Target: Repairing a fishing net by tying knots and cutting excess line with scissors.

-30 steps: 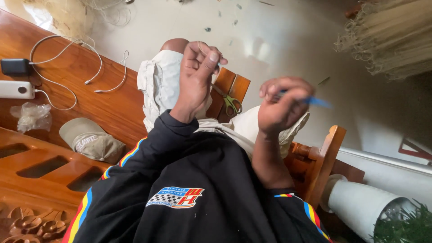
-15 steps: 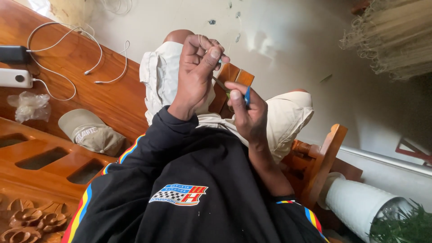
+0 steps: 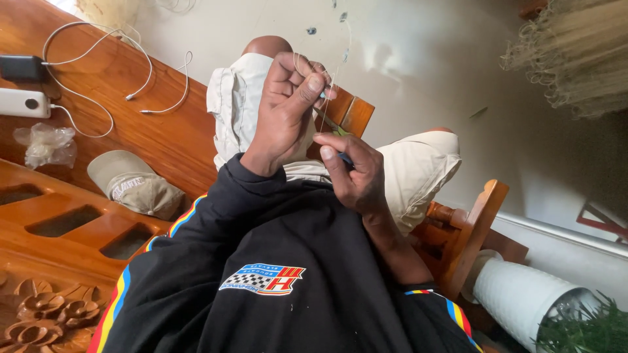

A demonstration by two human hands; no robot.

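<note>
Thin pale thread (image 3: 325, 98), nearly invisible against the floor, runs upward toward 12 o'clock from the left hand (image 3: 288, 111), which is curled almost closed, thumb pressed to the forefinger and pinching the strand. At 5 o'clock from it, just beside and almost touching, the right hand (image 3: 356, 173) is closed round a small blue tool (image 3: 345, 159); only a short length shows between the fingers, and its kind cannot be told. Both hands work above the lap, over cream shorts (image 3: 418, 170), in front of a black sweatshirt (image 3: 281, 261) with striped sleeve trim and a rectangular chequered chest patch in red, white and blue. At 9 o'clock lies a beige cap (image 3: 134, 183) on a carved wooden bench (image 3: 59, 235); beyond it, toward 10 o'clock, a crumpled clear plastic bag (image 3: 44, 145), a white power bank (image 3: 25, 102), a black charger block (image 3: 23, 67) and a looping white cable (image 3: 98, 72). At 1 o'clock hangs a heap of pale netting (image 3: 575, 52). At 4 o'clock stands a white ribbed pot (image 3: 523, 304) with green foliage.
</note>
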